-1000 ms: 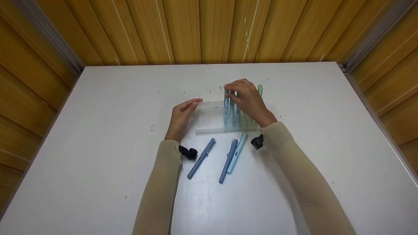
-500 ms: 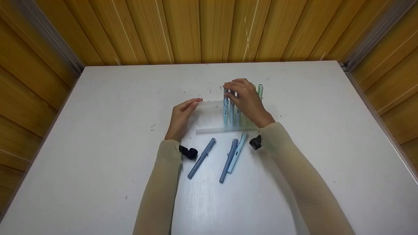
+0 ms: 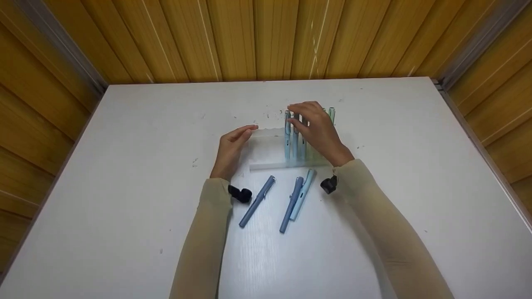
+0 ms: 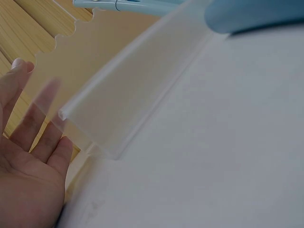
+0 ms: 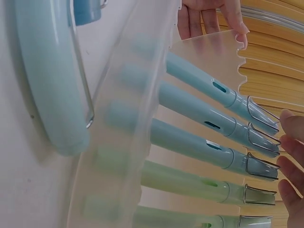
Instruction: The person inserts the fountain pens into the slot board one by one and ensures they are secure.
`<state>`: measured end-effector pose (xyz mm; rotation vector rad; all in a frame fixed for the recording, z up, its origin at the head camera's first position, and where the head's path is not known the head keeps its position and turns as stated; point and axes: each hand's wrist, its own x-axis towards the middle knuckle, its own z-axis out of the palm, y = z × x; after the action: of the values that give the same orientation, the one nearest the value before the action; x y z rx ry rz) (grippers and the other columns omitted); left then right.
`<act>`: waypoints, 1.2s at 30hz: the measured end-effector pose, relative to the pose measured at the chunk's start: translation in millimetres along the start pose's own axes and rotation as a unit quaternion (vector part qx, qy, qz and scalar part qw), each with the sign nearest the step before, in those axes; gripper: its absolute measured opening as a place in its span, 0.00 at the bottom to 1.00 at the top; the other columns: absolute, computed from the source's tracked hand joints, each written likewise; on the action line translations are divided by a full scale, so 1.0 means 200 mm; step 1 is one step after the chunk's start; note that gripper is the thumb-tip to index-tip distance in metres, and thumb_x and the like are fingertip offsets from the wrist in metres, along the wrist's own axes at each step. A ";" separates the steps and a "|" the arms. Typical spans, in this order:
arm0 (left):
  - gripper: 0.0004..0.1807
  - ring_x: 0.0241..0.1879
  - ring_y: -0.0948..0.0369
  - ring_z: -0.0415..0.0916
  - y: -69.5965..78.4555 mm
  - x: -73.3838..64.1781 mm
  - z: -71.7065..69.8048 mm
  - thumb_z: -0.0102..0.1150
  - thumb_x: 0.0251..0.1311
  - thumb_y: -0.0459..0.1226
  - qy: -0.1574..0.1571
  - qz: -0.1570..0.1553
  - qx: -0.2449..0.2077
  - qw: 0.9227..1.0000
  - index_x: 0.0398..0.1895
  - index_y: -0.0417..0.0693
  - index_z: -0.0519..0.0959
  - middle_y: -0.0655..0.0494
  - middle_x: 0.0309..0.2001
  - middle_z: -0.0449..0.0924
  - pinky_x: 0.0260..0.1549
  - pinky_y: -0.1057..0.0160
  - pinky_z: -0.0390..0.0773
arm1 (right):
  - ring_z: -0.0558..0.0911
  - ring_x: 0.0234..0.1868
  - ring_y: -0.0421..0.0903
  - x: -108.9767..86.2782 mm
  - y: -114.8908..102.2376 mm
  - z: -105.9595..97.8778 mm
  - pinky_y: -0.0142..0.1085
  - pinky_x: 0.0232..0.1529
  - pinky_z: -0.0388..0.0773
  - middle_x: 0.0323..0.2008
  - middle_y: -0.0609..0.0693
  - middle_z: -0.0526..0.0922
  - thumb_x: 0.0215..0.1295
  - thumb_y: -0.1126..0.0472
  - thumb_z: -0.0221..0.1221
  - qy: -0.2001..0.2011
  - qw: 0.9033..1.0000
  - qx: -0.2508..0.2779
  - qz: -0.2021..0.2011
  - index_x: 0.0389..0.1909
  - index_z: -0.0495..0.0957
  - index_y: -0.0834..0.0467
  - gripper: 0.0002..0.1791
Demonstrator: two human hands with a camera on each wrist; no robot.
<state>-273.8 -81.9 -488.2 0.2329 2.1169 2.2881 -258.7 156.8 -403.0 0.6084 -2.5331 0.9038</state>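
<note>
A clear, wavy-edged pen stand [image 3: 266, 165] holds upright capped pens: three are blue, such as the leftmost light blue pen [image 3: 287, 141], and beyond them stand green pens [image 5: 185, 183]. My left hand [image 3: 232, 151] is at the stand's left end. Its fingers stretch out behind the clear panel [image 4: 90, 52], with fingertips at the scalloped edge. My right hand [image 3: 318, 126] hovers at the pen caps, fingers slightly bent and thumb apart; its fingertips [image 5: 290, 124] sit right beside the metal clips. It hides part of the green pens in the head view.
In front of the stand lie a dark blue pen [image 3: 257, 202] on the left, and another dark blue pen [image 3: 290, 205] against a light blue pen [image 3: 305, 193]. The white table [image 3: 124, 166] meets wood-look panels [image 3: 232, 41] at the back.
My right hand has let go of the leftmost upright blue pen's cap and shifted slightly right, so the cap shows free. My left hand and the loose pens stay in place.
</note>
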 end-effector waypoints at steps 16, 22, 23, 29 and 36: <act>0.19 0.61 0.64 0.72 -0.01 0.01 0.01 0.62 0.59 0.50 0.005 -0.005 -0.002 1.000 0.49 0.51 0.84 0.58 0.53 0.82 0.66 0.61 0.65 | 0.83 0.48 0.46 -0.14 0.04 -0.08 0.36 0.53 0.79 0.45 0.53 0.86 0.60 0.60 0.65 0.026 0.998 0.048 -0.020 0.48 0.83 0.60 0.15; 0.19 0.61 0.64 0.71 -0.01 0.01 0.01 0.62 0.59 0.50 0.006 -0.011 -0.001 1.000 0.49 0.51 0.83 0.57 0.53 0.82 0.66 0.61 0.65 | 0.84 0.39 0.44 -0.23 0.05 -0.10 0.35 0.45 0.82 0.41 0.53 0.86 0.60 0.60 0.66 -0.018 0.998 0.064 0.002 0.46 0.83 0.61 0.14; 0.19 0.62 0.64 0.71 -0.01 0.01 0.01 0.62 0.59 0.50 0.006 -0.013 -0.002 1.000 0.49 0.51 0.83 0.57 0.54 0.82 0.66 0.61 0.65 | 0.84 0.39 0.44 -0.24 0.05 -0.10 0.37 0.45 0.83 0.41 0.52 0.86 0.60 0.60 0.66 -0.029 0.997 0.069 0.011 0.46 0.83 0.61 0.15; 0.19 0.63 0.62 0.70 -0.01 0.00 0.00 0.62 0.60 0.50 0.005 -0.015 -0.003 1.000 0.49 0.51 0.83 0.57 0.54 0.82 0.67 0.58 0.64 | 0.84 0.37 0.44 -0.31 0.05 -0.12 0.35 0.42 0.83 0.40 0.52 0.87 0.59 0.59 0.66 -0.090 0.991 0.078 0.066 0.48 0.82 0.61 0.17; 0.19 0.63 0.61 0.70 -0.01 0.00 0.00 0.62 0.60 0.48 -0.009 -0.004 -0.034 0.999 0.49 0.48 0.83 0.55 0.54 0.82 0.67 0.59 0.64 | 0.82 0.38 0.45 -0.36 0.04 -0.13 0.29 0.41 0.81 0.41 0.53 0.86 0.59 0.60 0.67 -0.154 0.973 0.083 0.152 0.49 0.82 0.60 0.17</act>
<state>-274.6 -81.0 -489.6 0.2412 2.0230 2.3402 -198.2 198.6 -423.0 0.4424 -2.9036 1.2211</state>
